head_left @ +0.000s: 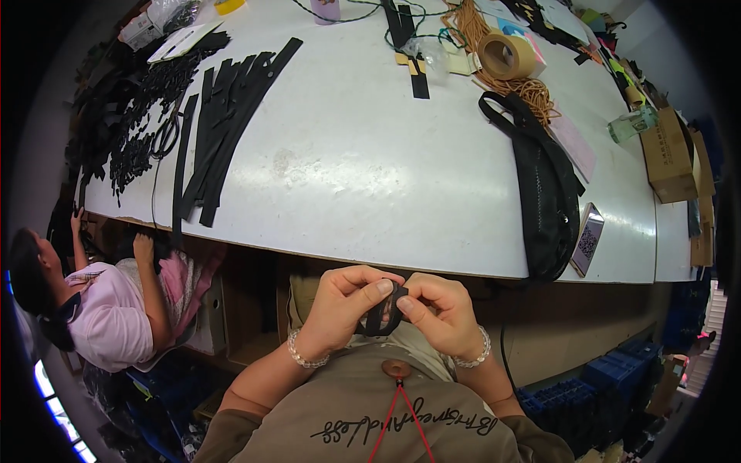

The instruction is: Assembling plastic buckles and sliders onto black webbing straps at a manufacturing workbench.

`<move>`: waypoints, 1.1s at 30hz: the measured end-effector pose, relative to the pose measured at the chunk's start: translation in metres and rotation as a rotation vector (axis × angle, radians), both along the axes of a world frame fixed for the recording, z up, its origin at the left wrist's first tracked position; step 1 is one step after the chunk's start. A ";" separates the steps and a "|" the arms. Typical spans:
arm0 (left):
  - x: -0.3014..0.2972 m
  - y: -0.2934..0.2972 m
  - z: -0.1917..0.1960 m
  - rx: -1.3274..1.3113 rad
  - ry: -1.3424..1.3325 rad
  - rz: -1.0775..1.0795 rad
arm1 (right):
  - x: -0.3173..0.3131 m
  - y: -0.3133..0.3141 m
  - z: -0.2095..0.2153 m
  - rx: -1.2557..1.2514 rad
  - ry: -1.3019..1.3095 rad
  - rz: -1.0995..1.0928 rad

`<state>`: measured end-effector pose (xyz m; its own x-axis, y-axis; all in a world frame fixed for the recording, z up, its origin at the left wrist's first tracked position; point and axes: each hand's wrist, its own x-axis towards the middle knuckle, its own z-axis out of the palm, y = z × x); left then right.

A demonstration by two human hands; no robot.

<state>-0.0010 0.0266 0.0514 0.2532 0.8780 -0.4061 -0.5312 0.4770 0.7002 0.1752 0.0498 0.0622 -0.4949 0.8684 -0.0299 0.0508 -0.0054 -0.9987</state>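
Observation:
Just off the table's front edge, in front of my body, both hands hold a looped black strap (375, 318). My left hand (347, 302) pinches its upper left part between thumb and fingers. Close beside it, my right hand (441, 309) pinches the right side of the same strap. The loop hangs down between the two hands, and its ends are hidden by my fingers. On the table beyond, to the left, lie several long black straps (224, 131). A black bag (542, 193) with a handle lies to the right.
Scissors (166, 139) and a heap of black cords (147, 100) lie at the table's left. Tape (509, 55) sits on tan cord (540, 99) at the far right. A phone (588, 239) lies by the bag; boxes (670, 154) stand right. Another person (116, 309) sits at left.

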 end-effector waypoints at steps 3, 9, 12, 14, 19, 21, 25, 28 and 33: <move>0.002 -0.001 0.004 0.060 0.141 0.040 | -0.004 0.001 0.009 0.161 -0.168 -0.003; 0.004 -0.002 0.007 0.415 0.547 0.084 | -0.004 0.000 0.007 0.309 -0.279 -0.062; 0.002 -0.004 0.002 0.533 0.551 0.045 | 0.000 0.001 0.007 0.316 -0.206 -0.047; 0.001 -0.007 0.001 0.569 0.576 0.053 | 0.001 0.001 0.007 0.336 -0.207 -0.028; -0.002 -0.008 0.005 0.571 0.576 0.046 | 0.001 -0.002 0.002 0.553 -0.223 -0.045; -0.003 -0.007 0.006 0.605 0.592 0.032 | -0.002 -0.004 0.001 0.623 -0.214 -0.092; -0.005 -0.009 0.008 0.686 0.652 0.015 | -0.006 -0.006 -0.003 0.718 -0.151 -0.174; -0.005 -0.009 0.008 0.736 0.657 0.007 | -0.006 -0.008 -0.004 0.640 -0.070 -0.168; -0.001 -0.013 0.006 0.731 0.689 0.023 | -0.007 -0.010 0.000 0.242 0.057 -0.128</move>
